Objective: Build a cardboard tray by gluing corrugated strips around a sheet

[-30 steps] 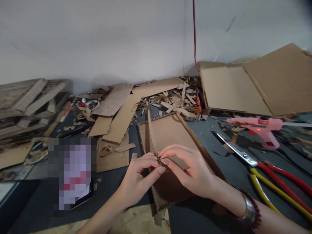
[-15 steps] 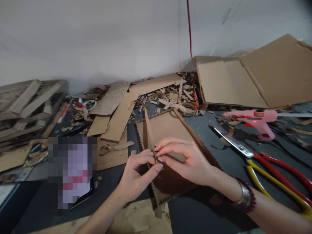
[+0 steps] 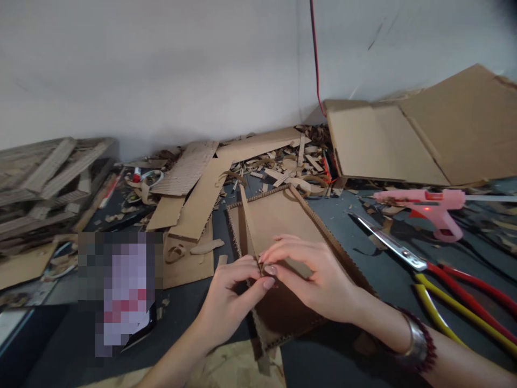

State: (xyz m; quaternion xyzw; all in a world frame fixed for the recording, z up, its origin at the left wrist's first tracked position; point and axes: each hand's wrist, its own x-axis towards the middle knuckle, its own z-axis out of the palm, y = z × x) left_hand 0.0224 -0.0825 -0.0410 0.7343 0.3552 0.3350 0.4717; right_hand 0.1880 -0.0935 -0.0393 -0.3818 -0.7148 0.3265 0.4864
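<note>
I log the desk (image 3: 331, 226) as heavily cluttered. Beyond the work, loose cardboard offcuts (image 3: 194, 205) and a heap of scraps (image 3: 283, 161) lie against the wall (image 3: 161, 70), and a red wire (image 3: 315, 54) runs down that wall. A folded cardboard sheet (image 3: 404, 140) sits at far right. A pink glue gun (image 3: 420, 202) lies on the desk to the right, with shears (image 3: 388, 242) with red and yellow handles just below it. Neither touches the work. To the left, a stack of corrugated cardboard (image 3: 48, 178) sits well apart, and a blurred object (image 3: 121, 291) lies near the left hand (image 3: 232, 302); I cannot identify it. A plywood board (image 3: 238, 369) shows at the near edge of the desk.

The work piece is a cardboard panel (image 3: 278, 226) with corrugated edges, lying on the desk between both hands. Its long axis runs away from me towards the wall, tilted slightly. A narrow cardboard strip (image 3: 247, 221) stands on edge along its left side, leaning towards the far end.

The left hand is clenched, pinching the strip's near end between thumb and fingers. The right hand (image 3: 311, 277) grips the same spot from the other side, its fingertips touching the left thumb. Nothing stands between the hands and the panel.
</note>
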